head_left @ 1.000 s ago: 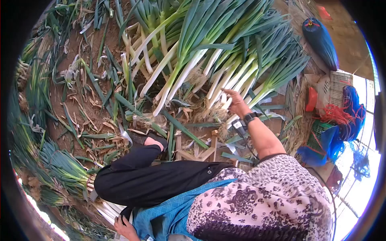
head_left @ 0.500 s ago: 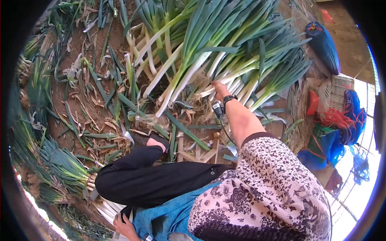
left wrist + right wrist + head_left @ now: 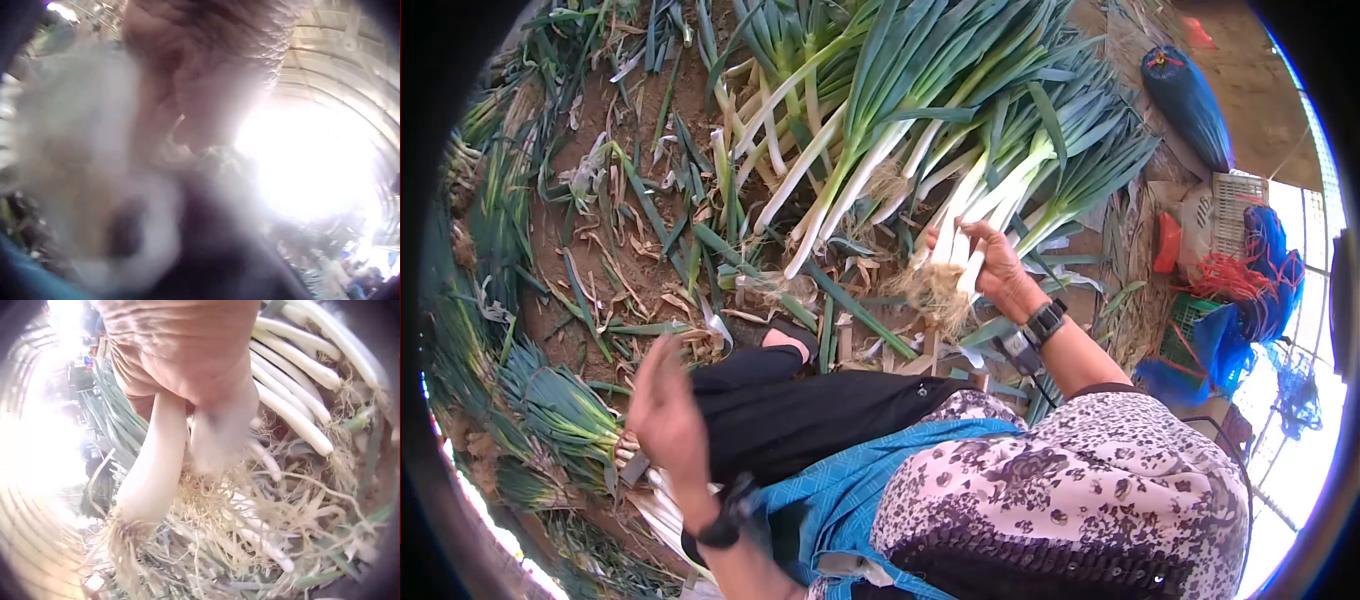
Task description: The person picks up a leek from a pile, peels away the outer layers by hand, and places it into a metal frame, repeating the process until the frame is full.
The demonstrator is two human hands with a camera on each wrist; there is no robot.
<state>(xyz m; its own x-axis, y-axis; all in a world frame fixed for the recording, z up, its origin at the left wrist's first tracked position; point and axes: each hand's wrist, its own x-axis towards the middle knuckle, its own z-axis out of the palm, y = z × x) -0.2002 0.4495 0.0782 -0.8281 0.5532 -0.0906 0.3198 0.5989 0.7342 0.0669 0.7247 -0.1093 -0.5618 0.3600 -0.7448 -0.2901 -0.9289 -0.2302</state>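
Observation:
Several leeks [image 3: 1003, 208] with rooty ends are gripped by the right hand [image 3: 1002, 268], its fingers round the white stalks. In the right wrist view that hand [image 3: 187, 356] has a thick white stalk [image 3: 156, 462] under it, roots hanging down. The left hand [image 3: 668, 415], blurred, is raised over the black-trousered leg with nothing seen in it; its fingers look extended. The left wrist view shows the left hand [image 3: 206, 69] close up and smeared. A large leek pile [image 3: 920, 90] lies beyond the right hand.
A bundle of leeks [image 3: 560, 400] lies at the left, with white stalks [image 3: 662, 515] near the left forearm. A wooden frame [image 3: 880, 352] stands by the foot. Blue netting [image 3: 1270, 270], a crate [image 3: 1238, 212] and a dark blue bundle [image 3: 1188, 105] are at the right.
The left hand has risen from the lower left to above the leg. My right hand has drawn back towards the body and now holds several leeks, their roots lifted.

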